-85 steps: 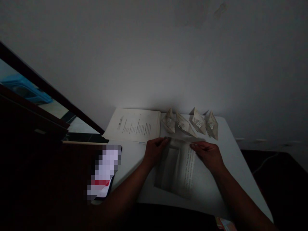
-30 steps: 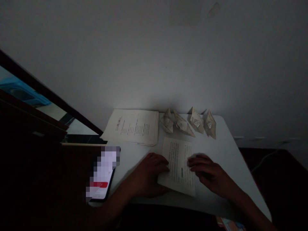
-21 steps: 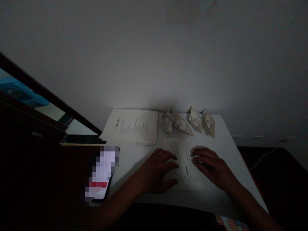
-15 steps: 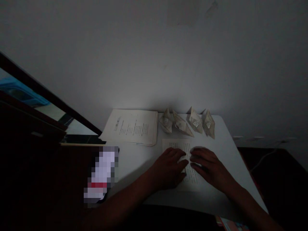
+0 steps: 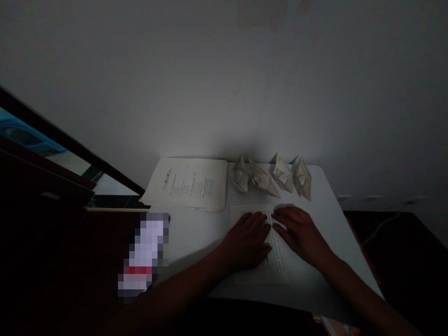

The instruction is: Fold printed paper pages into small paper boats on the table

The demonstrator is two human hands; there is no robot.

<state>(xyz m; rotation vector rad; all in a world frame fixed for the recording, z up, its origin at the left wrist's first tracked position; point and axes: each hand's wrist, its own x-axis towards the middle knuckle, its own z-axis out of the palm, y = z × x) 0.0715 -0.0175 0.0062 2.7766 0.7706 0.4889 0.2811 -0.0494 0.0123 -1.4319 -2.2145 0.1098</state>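
Note:
A printed sheet of paper (image 5: 276,263) lies flat on the white table, partly covered by my hands. My left hand (image 5: 247,240) rests palm down on its middle, fingers stretched out and the thumb a little apart. My right hand (image 5: 303,235) is at the sheet's upper right part, its fingertips touching the paper close to the left fingertips, thumb apart from the fingers. Just beyond the sheet, several folded paper boats (image 5: 283,175) stand in a row along the wall. Whether the sheet is folded is hard to tell in the dim light.
A stack of printed sheets (image 5: 189,184) lies at the table's back left. A phone (image 5: 145,254), blurred out, is at the left edge. The white table (image 5: 196,233) meets a grey wall (image 5: 210,93) behind. A cable (image 5: 383,226) hangs at the right.
My right hand has shifted slightly toward the upper left, and its fingertips now sit nearer my left hand. My left hand lies flatter on the sheet. The view has moved a little.

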